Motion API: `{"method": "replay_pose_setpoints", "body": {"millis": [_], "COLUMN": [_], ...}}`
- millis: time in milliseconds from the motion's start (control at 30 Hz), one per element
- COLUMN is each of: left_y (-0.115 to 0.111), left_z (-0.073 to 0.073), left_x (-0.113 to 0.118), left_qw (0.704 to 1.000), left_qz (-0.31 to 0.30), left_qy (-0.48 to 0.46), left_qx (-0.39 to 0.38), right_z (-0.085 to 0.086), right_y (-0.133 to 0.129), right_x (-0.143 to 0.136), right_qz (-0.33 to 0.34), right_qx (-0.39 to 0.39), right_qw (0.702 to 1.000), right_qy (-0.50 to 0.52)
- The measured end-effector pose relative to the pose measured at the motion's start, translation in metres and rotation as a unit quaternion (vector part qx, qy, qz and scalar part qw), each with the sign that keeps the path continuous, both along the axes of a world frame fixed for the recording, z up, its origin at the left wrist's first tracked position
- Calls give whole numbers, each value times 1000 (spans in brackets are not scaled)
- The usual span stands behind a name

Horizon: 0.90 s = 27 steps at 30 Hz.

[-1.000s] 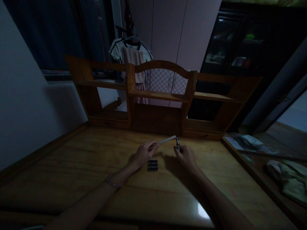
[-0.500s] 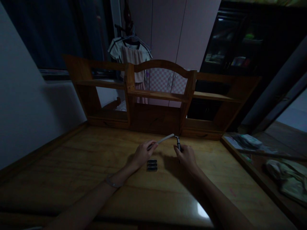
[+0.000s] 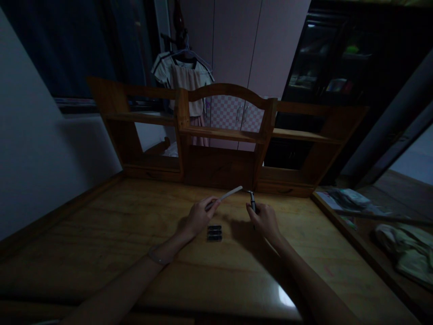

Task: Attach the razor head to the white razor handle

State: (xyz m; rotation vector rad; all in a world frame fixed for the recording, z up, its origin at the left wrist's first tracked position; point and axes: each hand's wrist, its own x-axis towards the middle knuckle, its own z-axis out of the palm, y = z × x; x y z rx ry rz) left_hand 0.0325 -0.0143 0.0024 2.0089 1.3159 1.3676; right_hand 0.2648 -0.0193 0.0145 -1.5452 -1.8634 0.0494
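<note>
The left hand (image 3: 199,217) grips a pale strip (image 3: 231,193) slanting up-right at centre, its tip nearer the right hand (image 3: 267,220), fingers closed round a dark tool (image 3: 253,204).

A long, slim, pale rod (image 3: 231,192) slants up rightward from the left hand (image 3: 200,216); a slender dark tool (image 3: 253,204) with a bent silvery tip stands near-upright in the right hand (image 3: 266,222). Three small black bars (image 3: 214,233) lie stacked in rows on the bench (image 3: 162,253).
</note>
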Motion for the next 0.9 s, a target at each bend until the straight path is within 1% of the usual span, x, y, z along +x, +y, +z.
{"method": "replay_pose_setpoints", "body": {"millis": [167, 367, 533, 700, 900], "left_y": [-4, -3, -3, -3, -5], "left_z": [3, 2, 1, 2, 3], "left_x": [2, 1, 2, 2, 2], "left_qw": [999, 1000, 1000, 1000, 999], "left_qz": [-33, -11, -29, -13, -32], "left_qy": [3, 1, 1, 3, -2], "left_qx": [8, -3, 5, -1, 4], "right_z": [0, 1, -1, -1, -2], "right_y": [-1, -2, -1, -2, -2], "right_x": [0, 0, -1, -2, -3], "right_qz": [2, 1, 6, -1, 4], "right_qx": [-6, 14, 5, 4, -4], "right_qw": [1000, 1000, 1000, 1000, 1000], "right_qy": [-7, -6, -7, -8, -22]}}
